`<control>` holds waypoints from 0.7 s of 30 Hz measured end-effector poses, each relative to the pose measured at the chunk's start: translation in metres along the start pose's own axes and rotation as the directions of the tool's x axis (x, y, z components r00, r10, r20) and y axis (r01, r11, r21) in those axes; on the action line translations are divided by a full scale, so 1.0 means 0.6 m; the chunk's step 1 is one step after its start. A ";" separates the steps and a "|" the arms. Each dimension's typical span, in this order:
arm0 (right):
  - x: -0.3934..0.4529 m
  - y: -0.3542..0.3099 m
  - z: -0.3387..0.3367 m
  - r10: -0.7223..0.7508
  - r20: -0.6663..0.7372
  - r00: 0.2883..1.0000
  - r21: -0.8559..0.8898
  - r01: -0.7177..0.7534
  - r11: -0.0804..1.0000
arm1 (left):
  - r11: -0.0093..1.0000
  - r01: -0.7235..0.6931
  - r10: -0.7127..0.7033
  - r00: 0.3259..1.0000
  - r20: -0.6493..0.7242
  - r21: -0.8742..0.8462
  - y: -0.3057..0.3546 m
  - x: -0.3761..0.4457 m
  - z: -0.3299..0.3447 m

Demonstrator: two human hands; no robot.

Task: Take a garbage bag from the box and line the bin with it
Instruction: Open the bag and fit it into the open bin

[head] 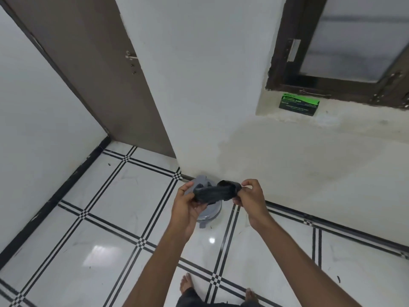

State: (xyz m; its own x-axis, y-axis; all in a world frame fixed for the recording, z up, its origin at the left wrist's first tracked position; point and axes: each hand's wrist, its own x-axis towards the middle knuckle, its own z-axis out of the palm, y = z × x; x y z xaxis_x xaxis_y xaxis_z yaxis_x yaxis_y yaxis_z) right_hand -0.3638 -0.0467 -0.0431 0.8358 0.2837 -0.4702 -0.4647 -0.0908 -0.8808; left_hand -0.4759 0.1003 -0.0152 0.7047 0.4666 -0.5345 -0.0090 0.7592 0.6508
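the floor point(95, 229) has shiny white tiles with thin black and white lines, and a black strip runs along the bottom of the white walls. a brown door point(97, 69) stands in the far left corner. a dark window point(345, 45) is up on the right, and the green box point(299, 105) of garbage bags sits on the window ledge point(332, 120) just under it. the grey bin point(209, 212) stands on the floor close to the wall, partly hidden behind the hands and the bag. two bare feet show at the bottom edge. the left hand point(187, 207) has its fingers curled round one end of the black garbage bag point(213, 192). the right hand point(251, 199) pinches the other end with finger and thumb. the bag is bunched up and stretched between both hands, right above the bin, well apart from the box.
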 end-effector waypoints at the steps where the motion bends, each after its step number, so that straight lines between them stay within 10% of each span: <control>1: 0.002 0.003 0.019 0.039 -0.007 0.999 0.045 -0.038 0.998 | 0.998 0.001 -0.001 1.000 -0.001 0.062 0.005 0.003 -0.011; 3: 0.003 0.009 0.071 0.079 -0.008 0.997 0.111 -0.077 0.991 | 0.912 -0.099 0.089 0.995 0.043 0.399 0.026 0.018 -0.046; 5: 0.004 0.016 0.111 0.076 0.002 0.997 0.125 -0.076 0.989 | 0.621 -0.264 0.190 0.964 0.185 0.738 0.048 0.035 -0.072; 10: -0.005 0.028 0.202 0.012 -0.031 0.999 0.150 -0.007 0.989 | 0.153 -0.404 0.230 0.902 0.365 0.902 0.105 0.069 -0.128; 14: -0.007 0.043 0.243 -0.129 -0.102 0.986 0.035 0.133 0.991 | 0.275 -0.258 0.251 0.949 0.190 0.926 0.129 0.097 -0.160; 21: 0.001 0.040 0.218 -0.357 0.131 0.925 -0.391 0.379 0.838 | 0.797 -0.102 0.268 0.943 -0.196 0.596 0.178 0.125 -0.168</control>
State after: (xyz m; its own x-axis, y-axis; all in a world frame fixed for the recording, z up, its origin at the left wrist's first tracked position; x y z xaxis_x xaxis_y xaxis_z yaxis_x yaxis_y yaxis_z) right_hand -0.4130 0.0762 -0.0573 0.9006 0.4199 -0.1127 0.0421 -0.3421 -0.9387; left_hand -0.4952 0.2622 -0.0403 0.5227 0.7328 -0.4355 0.3435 0.2865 0.8944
